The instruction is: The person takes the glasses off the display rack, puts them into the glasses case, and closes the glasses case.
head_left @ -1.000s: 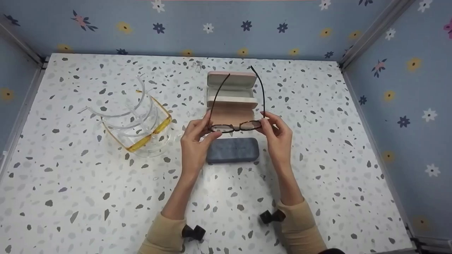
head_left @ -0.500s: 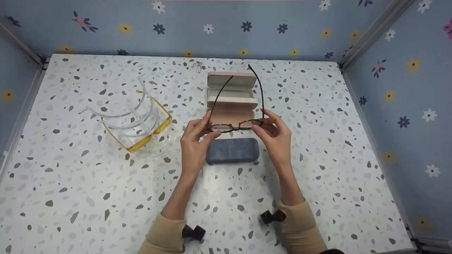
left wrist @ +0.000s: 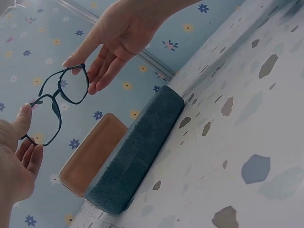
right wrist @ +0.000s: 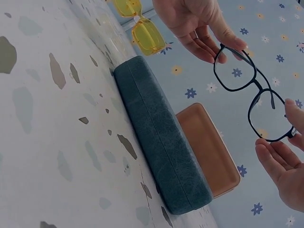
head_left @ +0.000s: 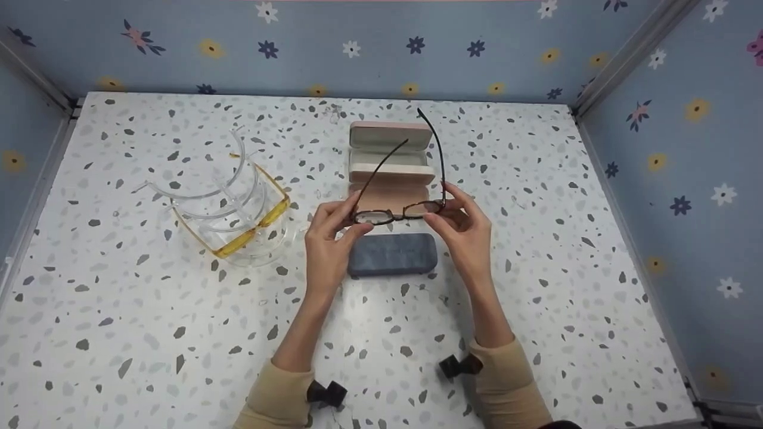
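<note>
On the speckled counter (head_left: 149, 322) a pile of clear and yellow-tinted safety glasses (head_left: 232, 205) lay well to the left of the hands, apart from everything else. Straight ahead stood an open pink case (head_left: 390, 161), its lid tipped back toward the flowered wall and its tan-lined tray showing nothing inside (the lower part of the tray was partly hidden behind the held frame). Just in front of it, nearer the person, a closed grey-blue case (head_left: 392, 254) lay lengthwise across the counter; what it held could not be seen. Above the gap between the two cases the dark-framed glasses (head_left: 396, 213) hung in the air, clear of both. The left hand (head_left: 328, 238) pinched the frame's left end between thumb and fingertips, and the right hand (head_left: 468, 229) pinched the right end in the same manner, its other fingers loosely extended. Both temple arms pointed away from the person over the pink case, the left one swung inward at a slant across the tray, the right one running straight toward the lid. In the wrist views the lenses faced the cameras, with the grey-blue case lying directly beneath them.
</note>
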A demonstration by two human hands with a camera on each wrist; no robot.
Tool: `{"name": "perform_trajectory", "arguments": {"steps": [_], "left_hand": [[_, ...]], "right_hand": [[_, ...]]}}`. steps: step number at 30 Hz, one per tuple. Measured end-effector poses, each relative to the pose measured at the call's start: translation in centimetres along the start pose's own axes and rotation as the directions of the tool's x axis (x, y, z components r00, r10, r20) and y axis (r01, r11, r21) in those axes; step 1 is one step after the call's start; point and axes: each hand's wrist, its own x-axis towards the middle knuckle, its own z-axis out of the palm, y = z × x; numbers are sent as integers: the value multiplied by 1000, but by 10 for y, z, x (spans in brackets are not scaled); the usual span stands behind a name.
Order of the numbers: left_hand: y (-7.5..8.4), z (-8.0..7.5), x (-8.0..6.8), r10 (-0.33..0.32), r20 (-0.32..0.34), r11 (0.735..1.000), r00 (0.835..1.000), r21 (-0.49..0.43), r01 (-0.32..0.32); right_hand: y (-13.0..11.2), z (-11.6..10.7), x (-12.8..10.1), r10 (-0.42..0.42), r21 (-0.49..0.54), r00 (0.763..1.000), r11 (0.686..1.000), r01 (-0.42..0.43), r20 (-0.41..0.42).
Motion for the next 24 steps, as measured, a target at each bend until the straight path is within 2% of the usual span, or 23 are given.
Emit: {"name": "perform_trajectory", "arguments": {"steps": [7,14,24], "left_hand": [[-1,1,0,18,1,999,1000,39,-18],[-1,0,-1,1,-3,996,1000,92,-1],[-1,-1,-2,0,23,997,1000,79,-2]], "right_hand": [[0,-1,0,-6,2,1000,1000,6,2],[1,-2,0,-9,-39,1000,999,9,10],[1,-3,1,-11,-60,1000,998,11,3]]}}
